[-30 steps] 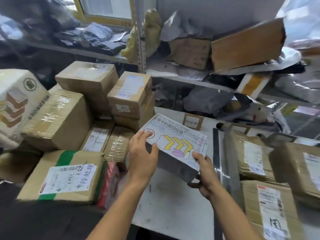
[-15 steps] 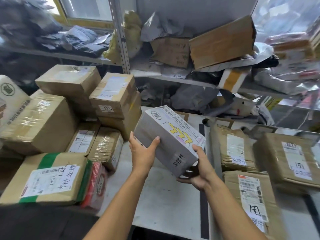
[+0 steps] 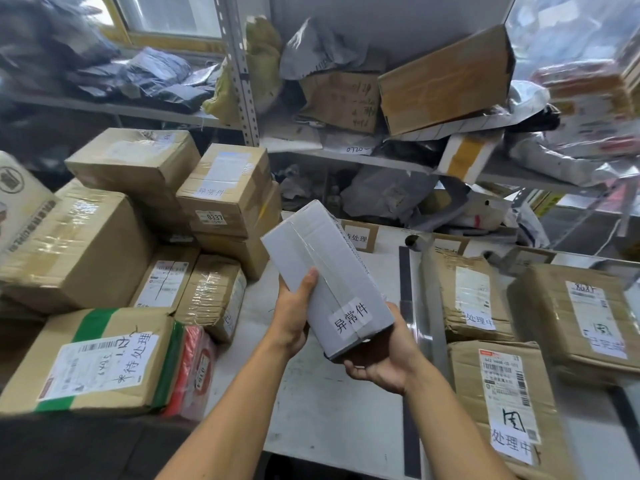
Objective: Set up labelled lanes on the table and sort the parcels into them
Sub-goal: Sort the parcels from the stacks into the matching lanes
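Rolling over since the earlier frames, the grey parcel [image 3: 327,278] is now showing its plain taped face, with the printed arrow panel turned out of sight. It is a smooth, oblong cardboard box, sealed lengthwise with glossy clear tape and bearing a white paper label [image 3: 350,318] with handwritten characters near its lower end. The left hand [image 3: 293,315] is gripping its left long side, thumb lying up along the top face. The right hand [image 3: 384,356] is cupping the lower end from beneath, fingers curling under the box. The parcel is hanging tilted above the middle of the white bench [image 3: 325,403], touching nothing else.

A black tape strip [image 3: 406,306] is running front to back across the bench just right of the parcel. Beyond it, three crumpled brown cardboard parcels, wrapped in shiny tape, are lying towards the right edge: one at the back [image 3: 467,296], one at the front [image 3: 502,403], one further right [image 3: 581,313]. A small folded card sign [image 3: 358,235] is standing near the back edge. At the left edge, square brown boxes are sitting stacked, the nearest one [image 3: 100,358] banded with green tape.
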The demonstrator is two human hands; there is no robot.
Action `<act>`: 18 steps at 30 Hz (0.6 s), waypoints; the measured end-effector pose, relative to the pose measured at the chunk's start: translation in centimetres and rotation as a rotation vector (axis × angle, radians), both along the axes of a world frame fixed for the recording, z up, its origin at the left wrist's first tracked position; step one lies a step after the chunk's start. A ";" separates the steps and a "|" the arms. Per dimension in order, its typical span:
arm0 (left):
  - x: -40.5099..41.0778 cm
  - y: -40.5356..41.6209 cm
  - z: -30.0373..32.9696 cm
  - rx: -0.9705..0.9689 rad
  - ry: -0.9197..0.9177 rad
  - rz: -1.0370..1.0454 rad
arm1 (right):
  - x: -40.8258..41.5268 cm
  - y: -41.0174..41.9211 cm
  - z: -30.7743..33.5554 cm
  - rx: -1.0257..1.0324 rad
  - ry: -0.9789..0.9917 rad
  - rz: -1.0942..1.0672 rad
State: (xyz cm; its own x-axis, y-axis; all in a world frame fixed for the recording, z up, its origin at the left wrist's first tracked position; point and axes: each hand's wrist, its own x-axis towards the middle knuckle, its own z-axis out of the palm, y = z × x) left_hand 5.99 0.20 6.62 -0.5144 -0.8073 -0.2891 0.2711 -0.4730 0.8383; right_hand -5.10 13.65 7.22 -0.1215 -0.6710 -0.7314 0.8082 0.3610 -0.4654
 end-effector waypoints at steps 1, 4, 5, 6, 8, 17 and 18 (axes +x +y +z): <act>-0.1 -0.1 0.1 0.003 0.014 0.001 | 0.0 0.1 0.1 0.012 0.020 0.022; -0.1 -0.5 0.3 0.049 0.050 -0.001 | -0.2 -0.2 1.1 0.104 0.226 0.106; -0.2 -0.6 0.4 0.061 0.056 0.003 | -0.4 -0.4 1.4 0.150 0.341 0.106; -0.1 -0.7 0.4 0.070 0.061 0.007 | -0.6 -0.6 1.7 0.178 0.480 0.068; -0.4 -0.7 0.7 0.069 0.064 -0.001 | -1.5 -0.8 2.4 0.083 0.718 -0.007; -2.7 0.1 3.8 -0.004 0.032 -0.005 | -3.6 0.9 3.7 -0.232 0.929 0.102; -3.1 0.4 4.2 -0.020 0.014 -0.013 | -3.6 1.3 3.5 -0.252 0.877 0.049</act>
